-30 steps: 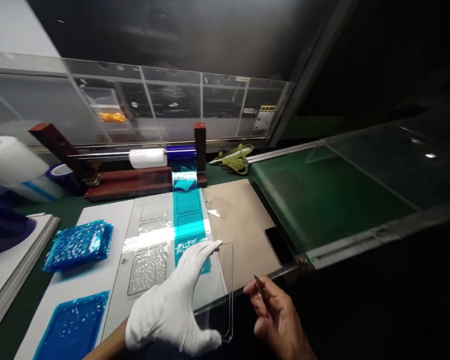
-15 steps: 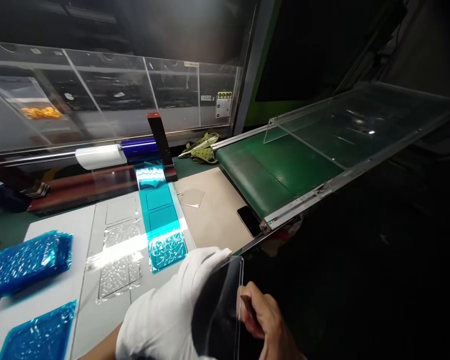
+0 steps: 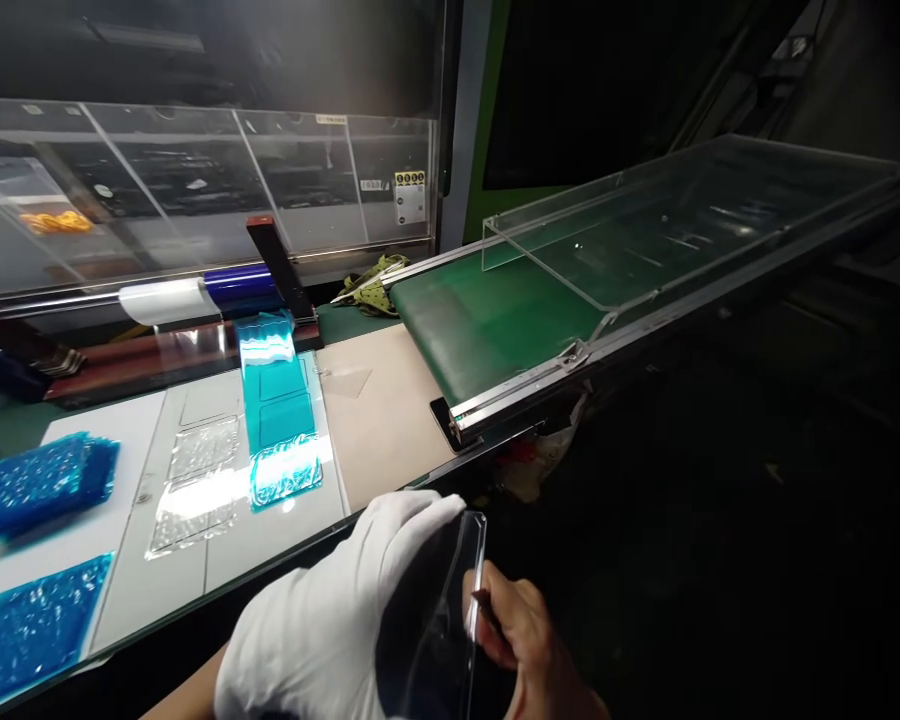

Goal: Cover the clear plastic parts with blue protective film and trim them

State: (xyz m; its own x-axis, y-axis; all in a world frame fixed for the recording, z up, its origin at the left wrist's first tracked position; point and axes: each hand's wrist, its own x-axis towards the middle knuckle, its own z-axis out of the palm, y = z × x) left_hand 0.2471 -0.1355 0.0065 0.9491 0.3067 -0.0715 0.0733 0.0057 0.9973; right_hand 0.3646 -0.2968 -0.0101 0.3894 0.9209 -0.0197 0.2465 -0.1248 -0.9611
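My left hand, in a white glove, grips a clear panel with a bevelled edge and cut corners. The panel is tilted up in front of me, past the bench's front edge. Bare and curled, my right hand is at the panel's right edge. Its fingers pinch a small dark brown, flat-ended tool, mostly hidden in the grip, whose exact kind I cannot make out. The tool's tip is close to the panel's edge; contact is unclear.
Teal film and clear film lie on the bench, left of a beige board. Blue film-covered stacks sit further left. A green conveyor belt with a clear cover stands right, beside a phone.
The view has turned, so the bench and conveyor appear further left and higher. Both hands keep their hold on the panel and tool, with the right hand shifted slightly left and up in view.
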